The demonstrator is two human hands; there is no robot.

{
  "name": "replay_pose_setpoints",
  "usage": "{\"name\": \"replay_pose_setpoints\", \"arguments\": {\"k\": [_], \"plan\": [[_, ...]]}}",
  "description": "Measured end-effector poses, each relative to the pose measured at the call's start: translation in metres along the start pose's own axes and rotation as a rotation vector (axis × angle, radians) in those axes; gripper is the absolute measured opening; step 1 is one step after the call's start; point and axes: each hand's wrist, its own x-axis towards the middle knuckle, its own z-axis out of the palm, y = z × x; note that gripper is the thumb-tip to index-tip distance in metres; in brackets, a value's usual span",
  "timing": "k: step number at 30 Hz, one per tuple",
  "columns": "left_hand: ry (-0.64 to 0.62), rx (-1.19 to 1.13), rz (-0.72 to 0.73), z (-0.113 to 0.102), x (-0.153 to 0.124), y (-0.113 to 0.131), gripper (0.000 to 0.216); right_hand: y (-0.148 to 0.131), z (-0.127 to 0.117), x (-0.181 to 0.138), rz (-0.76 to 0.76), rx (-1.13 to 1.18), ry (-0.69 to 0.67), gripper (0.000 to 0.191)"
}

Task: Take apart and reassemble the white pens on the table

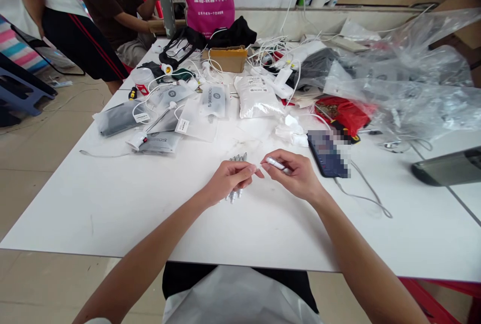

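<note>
Above the white table (pixel 124 214), both of my hands work close together. My right hand (pixel 296 176) is closed around a silver-white pen (pixel 277 165), which slants across its fingers. My left hand (pixel 229 179) pinches with thumb and forefinger at a tiny whitish piece, too small to name, near the right fingertips. Several silver pens (pixel 233 195) lie side by side on the table under my left hand, which hides their middles.
A dark phone (pixel 326 156) with a cable lies right of my hands. Behind are packed pouches (pixel 160 142), a white plastic packet (pixel 257 97), tangled cables and clear plastic bags (pixel 406 78). A grey cylinder (pixel 447 168) lies far right. Two people are at the back left.
</note>
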Motion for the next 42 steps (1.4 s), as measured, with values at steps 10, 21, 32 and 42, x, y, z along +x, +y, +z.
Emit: {"name": "replay_pose_setpoints", "arguments": {"k": [10, 21, 32, 42], "plan": [[0.022, -0.033, 0.002, 0.001, 0.001, -0.002, 0.051, 0.007, -0.002, 0.003, 0.093, 0.092, -0.013, 0.035], [0.029, -0.063, 0.004, 0.001, 0.004, -0.002, 0.045, 0.001, -0.008, 0.002, -0.031, -0.102, -0.028, 0.019], [-0.007, 0.017, -0.007, -0.002, 0.002, 0.006, 0.041, -0.001, -0.009, 0.002, -0.08, -0.09, -0.024, 0.019], [0.037, -0.077, -0.016, 0.003, 0.003, -0.001, 0.038, -0.003, 0.001, 0.0, -0.043, -0.017, 0.014, 0.025]]}}
